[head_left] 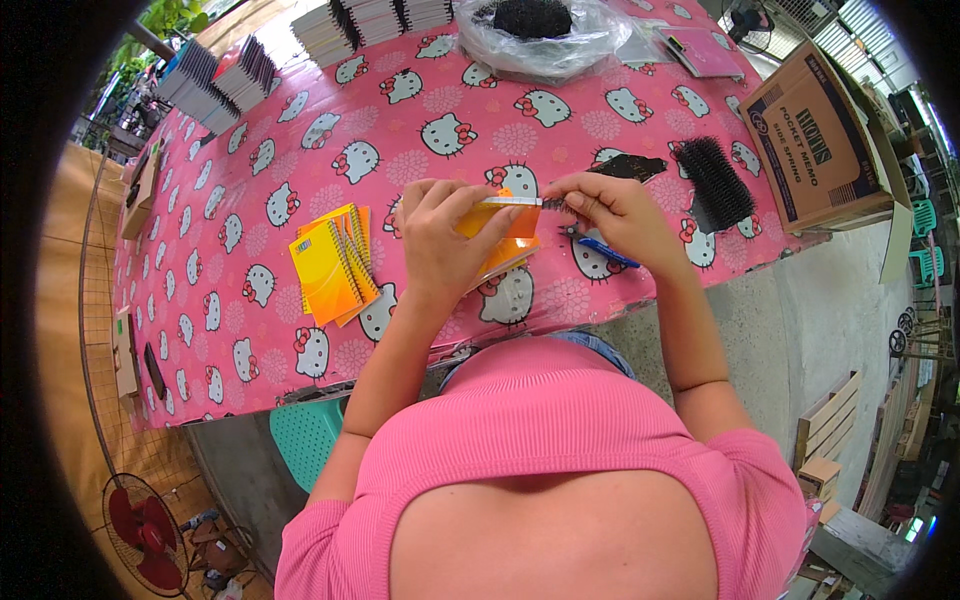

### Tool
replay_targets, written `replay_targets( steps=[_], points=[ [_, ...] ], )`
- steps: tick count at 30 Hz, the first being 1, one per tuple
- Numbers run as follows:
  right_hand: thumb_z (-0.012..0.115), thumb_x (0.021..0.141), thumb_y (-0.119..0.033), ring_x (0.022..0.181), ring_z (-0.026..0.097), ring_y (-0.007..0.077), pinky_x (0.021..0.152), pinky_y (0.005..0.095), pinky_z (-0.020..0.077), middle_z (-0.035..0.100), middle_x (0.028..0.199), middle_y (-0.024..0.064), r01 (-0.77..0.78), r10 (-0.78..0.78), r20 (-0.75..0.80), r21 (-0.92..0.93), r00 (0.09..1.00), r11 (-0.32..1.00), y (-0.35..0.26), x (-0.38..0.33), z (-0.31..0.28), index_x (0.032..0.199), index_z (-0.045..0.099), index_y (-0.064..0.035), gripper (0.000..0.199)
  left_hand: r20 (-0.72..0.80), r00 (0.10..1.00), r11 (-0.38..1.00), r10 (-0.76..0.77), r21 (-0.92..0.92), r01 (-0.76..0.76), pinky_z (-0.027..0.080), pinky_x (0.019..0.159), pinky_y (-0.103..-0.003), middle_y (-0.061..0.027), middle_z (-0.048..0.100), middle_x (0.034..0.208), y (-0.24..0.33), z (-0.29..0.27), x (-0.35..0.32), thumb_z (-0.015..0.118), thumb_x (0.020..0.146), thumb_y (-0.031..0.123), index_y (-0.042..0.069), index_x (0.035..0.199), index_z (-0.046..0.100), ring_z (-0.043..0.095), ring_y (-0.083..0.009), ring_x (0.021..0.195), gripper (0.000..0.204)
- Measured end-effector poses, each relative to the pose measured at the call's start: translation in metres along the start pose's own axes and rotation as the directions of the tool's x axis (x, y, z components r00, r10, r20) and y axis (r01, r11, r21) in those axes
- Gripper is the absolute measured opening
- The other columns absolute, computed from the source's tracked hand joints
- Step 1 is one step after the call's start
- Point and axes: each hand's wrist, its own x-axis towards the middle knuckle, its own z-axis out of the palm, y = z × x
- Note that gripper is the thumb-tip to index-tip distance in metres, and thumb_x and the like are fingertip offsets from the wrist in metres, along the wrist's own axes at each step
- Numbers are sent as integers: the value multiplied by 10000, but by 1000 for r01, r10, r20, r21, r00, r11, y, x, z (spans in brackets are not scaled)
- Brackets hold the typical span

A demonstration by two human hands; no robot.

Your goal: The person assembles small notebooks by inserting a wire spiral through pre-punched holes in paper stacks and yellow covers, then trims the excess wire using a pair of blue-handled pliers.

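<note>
My left hand [440,230] grips a small orange notebook [520,222], its page edge turned up. At that notebook's right end, my right hand [615,210] pinches a thin black binding coil [553,203] against the edge. Under the held notebook lies another orange one [510,258], partly hidden by my left hand. A blue-handled hand tool [605,250], its head partly covered, rests beneath my right hand. Left of my hands sits a small fanned pile of yellow-orange spiral notebooks [330,270].
Black coils [715,185] lie in a bundle to the right, near a dark flat heap [630,166]. A cardboard box [815,140] stands at the right edge. Notebook stacks [200,85] and a plastic bag [540,50] of black coils line the far side of the pink table [420,150].
</note>
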Motion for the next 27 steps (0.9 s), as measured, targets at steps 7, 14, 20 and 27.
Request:
replay_targets(
  steps=[7,14,20,27],
  points=[
    [625,869,-146,754,607,259,662,350,477,581,845,81,290,-375,-60,-526,925,800,5,1,25,1026,590,-54,186,-6,1000,999,17,-27,-17,388,824,-403,-27,645,854,-8,4,-4,772,671,237,110,883,719,524,-236,927,254],
    [645,826,-205,794,613,317,651,421,503,562,912,82,219,-314,-73,-569,947,793,-5,2,37,982,570,-95,205,25,1000,1000,-18,-22,19,397,812,-402,-32,646,851,-7,4,-7,770,657,212,105,886,718,526,-240,890,258],
    [686,783,-131,718,590,290,596,376,466,556,806,99,259,-411,-139,-587,901,767,-8,4,44,871,588,-37,162,18,1000,999,-23,-27,23,402,805,-396,-27,639,833,-8,5,-7,762,652,201,115,880,717,529,-233,880,247],
    [666,809,-123,689,588,308,597,389,468,565,753,104,280,-486,-204,-607,850,744,-11,4,51,819,610,-31,109,8,1000,1000,-10,-30,10,415,789,-382,-14,636,813,-6,4,-7,766,650,199,125,873,716,539,-225,862,240]
  ],
)
